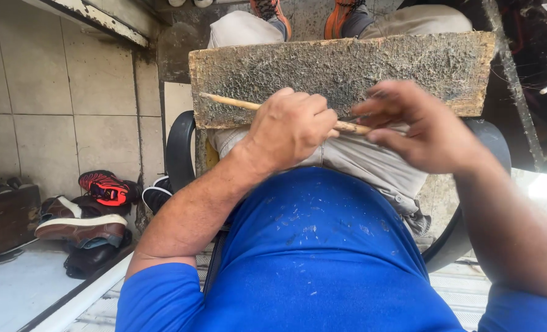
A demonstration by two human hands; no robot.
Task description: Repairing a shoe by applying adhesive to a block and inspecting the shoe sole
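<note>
Resting on lap, scarred wooden board [359,67], tiled floor [52,110]

The board [347,67] is rough, scarred wood, matt grey-green; the stick [230,102] is pale, bare wood, probably smooth; the shirt [322,258] is matt blue cloth.

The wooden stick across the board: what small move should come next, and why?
Probably draw the right hand along the stick toward its free end. The left hand already pins the stick on the rough board, and the right fingertips sit at its near end.
</note>
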